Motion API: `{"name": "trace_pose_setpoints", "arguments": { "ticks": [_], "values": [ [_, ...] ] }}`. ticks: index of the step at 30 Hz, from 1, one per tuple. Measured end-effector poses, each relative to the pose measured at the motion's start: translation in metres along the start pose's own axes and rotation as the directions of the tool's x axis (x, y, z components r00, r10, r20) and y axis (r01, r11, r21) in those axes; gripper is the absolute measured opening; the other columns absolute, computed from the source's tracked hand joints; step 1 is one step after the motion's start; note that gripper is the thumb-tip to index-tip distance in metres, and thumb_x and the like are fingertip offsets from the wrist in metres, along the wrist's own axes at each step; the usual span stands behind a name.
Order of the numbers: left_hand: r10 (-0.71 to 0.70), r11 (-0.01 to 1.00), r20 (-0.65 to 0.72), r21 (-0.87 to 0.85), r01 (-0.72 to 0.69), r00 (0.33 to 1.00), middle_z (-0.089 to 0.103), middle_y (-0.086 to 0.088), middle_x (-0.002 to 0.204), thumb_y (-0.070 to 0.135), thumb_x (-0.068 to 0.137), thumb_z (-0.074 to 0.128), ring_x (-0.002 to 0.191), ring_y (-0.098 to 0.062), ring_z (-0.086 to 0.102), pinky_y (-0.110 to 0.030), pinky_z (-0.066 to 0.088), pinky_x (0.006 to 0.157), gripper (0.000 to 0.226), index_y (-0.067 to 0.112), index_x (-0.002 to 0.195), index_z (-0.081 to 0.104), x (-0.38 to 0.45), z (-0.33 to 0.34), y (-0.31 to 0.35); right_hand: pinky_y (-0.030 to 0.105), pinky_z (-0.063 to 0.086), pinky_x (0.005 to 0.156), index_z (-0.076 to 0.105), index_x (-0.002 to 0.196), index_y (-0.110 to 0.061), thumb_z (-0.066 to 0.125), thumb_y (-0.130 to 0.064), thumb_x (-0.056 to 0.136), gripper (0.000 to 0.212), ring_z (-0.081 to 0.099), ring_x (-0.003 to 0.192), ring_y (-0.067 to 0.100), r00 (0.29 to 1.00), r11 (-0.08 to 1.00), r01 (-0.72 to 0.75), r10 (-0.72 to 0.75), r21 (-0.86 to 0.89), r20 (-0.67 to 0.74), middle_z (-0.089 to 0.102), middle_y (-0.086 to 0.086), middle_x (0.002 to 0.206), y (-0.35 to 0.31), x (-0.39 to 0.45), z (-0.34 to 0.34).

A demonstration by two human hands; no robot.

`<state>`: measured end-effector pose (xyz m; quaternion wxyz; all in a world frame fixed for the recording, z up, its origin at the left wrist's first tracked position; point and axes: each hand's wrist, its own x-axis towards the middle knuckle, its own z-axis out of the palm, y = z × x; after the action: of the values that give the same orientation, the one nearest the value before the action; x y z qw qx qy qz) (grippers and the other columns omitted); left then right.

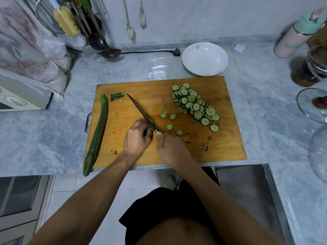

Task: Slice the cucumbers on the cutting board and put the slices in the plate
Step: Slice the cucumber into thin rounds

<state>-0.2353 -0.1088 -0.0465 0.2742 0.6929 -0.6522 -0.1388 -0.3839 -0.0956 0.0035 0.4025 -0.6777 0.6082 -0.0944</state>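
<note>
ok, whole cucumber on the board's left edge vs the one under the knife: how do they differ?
The whole cucumber is uncut and long, its tip overhanging the board; the cut cucumber is down to a short stub. The whole one lies untouched; the stub is gripped by the left hand while the right hand holds the knife against it. Both are dark green and on the board.

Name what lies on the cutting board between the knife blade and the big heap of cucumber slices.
In the head view, a few loose slices lie scattered on bare cutting board between the knife and the heap.
</note>
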Motion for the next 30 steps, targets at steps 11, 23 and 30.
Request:
{"name": "trace_pose_setpoints", "arguments": {
  "ticks": [11,23,30],
  "values": [
    [0.215,0.95,0.079,0.215,-0.227,0.973,0.068,-0.005,0.125,0.009,0.089,0.07,0.097,-0.027,0.07,-0.036,0.059,0.065,0.03,0.015,0.119,0.071,-0.007,-0.006,-0.011,0.03,0.034,0.076,0.063,0.094,-0.004,0.018,-0.044,0.108,0.062,0.058,0.104,0.032,0.996,0.997,-0.021,0.015,0.07,0.087,0.062,0.018,0.1,0.006,-0.008,-0.033],
    [0.184,0.953,0.13,0.22,-0.209,0.974,0.063,-0.002,0.135,0.017,0.092,0.054,0.106,-0.025,0.068,-0.034,0.057,0.074,0.035,0.016,0.123,0.07,-0.007,-0.006,-0.013,0.032,0.04,0.064,0.045,0.061,-0.015,0.019,-0.05,0.105,0.062,0.055,0.063,0.025,0.996,0.997,0.077,-0.076,-0.021,0.047,0.05,0.004,0.059,0.009,-0.014,-0.027],
    [0.22,0.948,0.142,0.203,-0.246,0.965,0.067,-0.005,0.129,0.015,0.091,0.058,0.104,-0.026,0.069,-0.035,0.06,0.076,0.031,0.012,0.119,0.072,-0.005,-0.007,-0.016,0.036,0.043,0.063,0.045,0.061,-0.014,0.02,-0.047,0.106,0.061,0.056,0.064,0.027,0.995,0.996,0.087,-0.088,0.021,0.054,0.051,0.007,0.061,0.005,-0.014,-0.028]
  ]
}}
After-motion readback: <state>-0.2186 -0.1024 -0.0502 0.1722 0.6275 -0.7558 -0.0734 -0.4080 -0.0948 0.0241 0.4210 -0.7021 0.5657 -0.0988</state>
